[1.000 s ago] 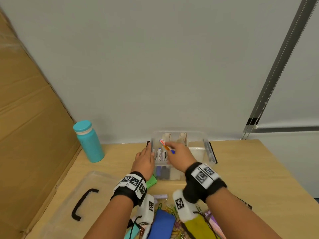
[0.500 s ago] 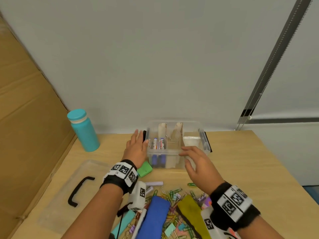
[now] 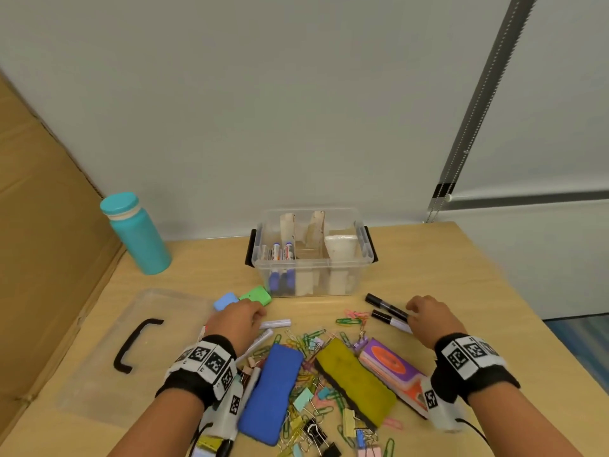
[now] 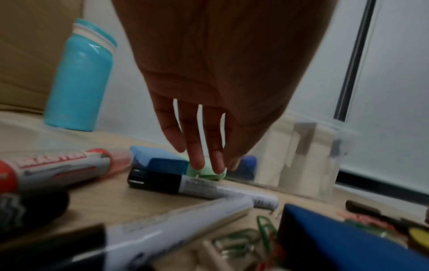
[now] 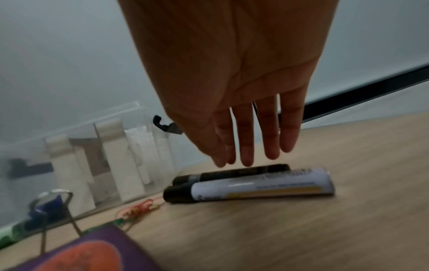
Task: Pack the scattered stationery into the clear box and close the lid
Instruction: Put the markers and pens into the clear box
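The clear box (image 3: 362, 268) stands open at the back of the table with blue-capped markers (image 3: 281, 251) in its left compartment. Its lid (image 3: 99, 364) with a black handle lies flat at the left. My left hand (image 3: 242, 319) hovers with straight fingers over markers (image 4: 202, 185) near the green eraser (image 3: 257, 295) and blue eraser (image 3: 225, 301); it holds nothing. My right hand (image 3: 428, 316) reaches down with straight fingers (image 5: 246, 150) just above two black-capped markers (image 5: 250, 185), empty as well.
A teal bottle (image 3: 136, 234) stands at the back left beside a cardboard wall (image 3: 39, 258). In front lie a blue board eraser (image 3: 272, 390), a yellow one (image 3: 356, 379), a purple-orange pack (image 3: 390, 366) and several paper clips and binder clips (image 3: 316, 341).
Both hands have drawn back from the box toward me. The left moved down over the markers near the erasers; the right swung right and down over the two black-capped markers.
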`<state>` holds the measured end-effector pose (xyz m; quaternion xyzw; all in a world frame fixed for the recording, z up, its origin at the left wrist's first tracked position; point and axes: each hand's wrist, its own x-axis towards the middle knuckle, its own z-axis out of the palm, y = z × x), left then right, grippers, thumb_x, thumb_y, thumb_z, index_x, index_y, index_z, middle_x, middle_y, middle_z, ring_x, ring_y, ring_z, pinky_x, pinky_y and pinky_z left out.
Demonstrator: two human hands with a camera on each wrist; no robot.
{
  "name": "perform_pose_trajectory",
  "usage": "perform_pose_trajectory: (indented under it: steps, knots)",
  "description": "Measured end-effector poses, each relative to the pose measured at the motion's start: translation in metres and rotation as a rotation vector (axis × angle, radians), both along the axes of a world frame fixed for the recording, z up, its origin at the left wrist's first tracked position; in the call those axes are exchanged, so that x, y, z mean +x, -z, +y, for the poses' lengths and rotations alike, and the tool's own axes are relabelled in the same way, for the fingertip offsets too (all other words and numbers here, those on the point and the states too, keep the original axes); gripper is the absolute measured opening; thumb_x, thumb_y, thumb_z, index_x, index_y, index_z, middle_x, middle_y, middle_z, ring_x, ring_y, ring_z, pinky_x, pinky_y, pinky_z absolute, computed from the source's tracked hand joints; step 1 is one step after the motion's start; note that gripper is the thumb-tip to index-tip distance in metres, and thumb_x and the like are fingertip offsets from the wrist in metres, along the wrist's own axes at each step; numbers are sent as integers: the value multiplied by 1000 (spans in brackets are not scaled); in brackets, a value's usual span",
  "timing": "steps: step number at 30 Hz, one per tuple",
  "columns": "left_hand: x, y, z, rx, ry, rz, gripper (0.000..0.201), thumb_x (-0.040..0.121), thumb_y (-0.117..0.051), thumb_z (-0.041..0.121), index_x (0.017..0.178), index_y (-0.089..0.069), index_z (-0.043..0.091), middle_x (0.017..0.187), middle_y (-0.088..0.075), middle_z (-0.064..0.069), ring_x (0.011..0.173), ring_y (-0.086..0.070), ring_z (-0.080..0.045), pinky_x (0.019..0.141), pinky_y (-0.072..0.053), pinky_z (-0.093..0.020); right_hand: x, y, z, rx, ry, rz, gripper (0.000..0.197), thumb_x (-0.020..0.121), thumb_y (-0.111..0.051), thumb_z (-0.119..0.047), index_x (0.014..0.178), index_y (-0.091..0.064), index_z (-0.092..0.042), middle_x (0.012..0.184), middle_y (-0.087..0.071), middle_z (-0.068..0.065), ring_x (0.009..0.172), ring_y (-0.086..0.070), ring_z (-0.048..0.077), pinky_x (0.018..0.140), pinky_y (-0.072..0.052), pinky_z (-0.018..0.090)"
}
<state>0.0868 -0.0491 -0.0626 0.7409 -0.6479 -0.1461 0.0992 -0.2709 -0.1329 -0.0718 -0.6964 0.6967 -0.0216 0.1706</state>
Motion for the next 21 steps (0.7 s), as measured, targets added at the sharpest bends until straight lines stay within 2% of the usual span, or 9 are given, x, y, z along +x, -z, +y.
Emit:
perform_pose_trajectory:
  steps: [2, 5, 8, 10, 12, 14, 17, 19, 21]
  knots:
    - [-2, 4, 0, 29, 3, -84, 25, 91, -49, 21, 108, -62, 34, 109, -64, 12, 93, -61, -13, 83, -50, -29, 0, 3, -4, 81, -13, 69, 29, 94, -45, -24, 121, -55, -18, 123, -52, 8, 111, -52, 27, 91, -47, 36]
    - [0, 6, -4, 107, 9, -191, 29, 89, -50, 14, 105, -62, 35, 108, -62, 8, 83, -56, -14, 71, -45, -27, 2, 6, -12, 106, -23, 137, 26, 94, -39, -20, 115, -55, -17, 119, -50, 9, 109, -49, 28, 93, -46, 37]
    - [6, 5, -11, 163, -4, -248, 33, 90, -47, 9, 114, -59, 28, 114, -57, 3, 90, -57, -17, 68, -39, -27, 14, -3, -23, 85, -33, 122, 21, 95, -38, -20, 111, -49, -15, 115, -53, 10, 108, -51, 29, 93, -46, 39]
    - [3, 6, -16, 190, 16, -277, 33, 91, -45, 8, 116, -58, 26, 117, -56, 0, 99, -58, -20, 71, -41, -29, 10, -10, -21, 53, -7, 47, 12, 96, -36, -20, 103, -44, -16, 99, -58, 8, 92, -57, 28, 82, -50, 40]
    - [2, 9, -15, 194, 17, -270, 33, 91, -44, 8, 115, -58, 26, 118, -56, -1, 107, -54, -21, 80, -45, -34, 6, -23, -8, -40, 21, -47, 8, 97, -40, -25, 98, -44, -18, 81, -59, 4, 72, -59, 23, 65, -50, 34]
    - [2, 8, -10, 147, 13, -241, 33, 92, -44, 12, 118, -57, 27, 120, -54, 0, 113, -48, -20, 89, -47, -36, 0, -40, 7, -204, 51, -268, 9, 94, -53, -28, 95, -52, -20, 73, -60, 0, 63, -60, 19, 57, -48, 31]
    - [7, 4, 0, 11, 5, -115, 28, 94, -46, 21, 121, -55, 25, 120, -52, 1, 112, -46, -21, 93, -44, -33, 7, -74, 21, -393, 9, -644, 7, 87, -66, -23, 91, -61, -21, 75, -62, 5, 75, -64, 25, 70, -54, 37]
    - [11, 2, 8, -66, -7, 7, 25, 94, -47, 23, 119, -54, 23, 118, -51, 3, 99, -53, -19, 85, -48, -31, 18, -93, 23, -408, -54, -781, 7, 88, -63, -23, 95, -63, -23, 80, -63, 6, 82, -65, 24, 77, -54, 38]
    - [13, -1, 16, -108, -29, 89, 23, 95, -47, 23, 118, -52, 22, 115, -48, 5, 84, -57, -15, 75, -51, -31, 34, -112, 25, -441, -118, -857, 13, 91, -59, -23, 104, -62, -23, 91, -66, 0, 89, -66, 17, 81, -53, 34]
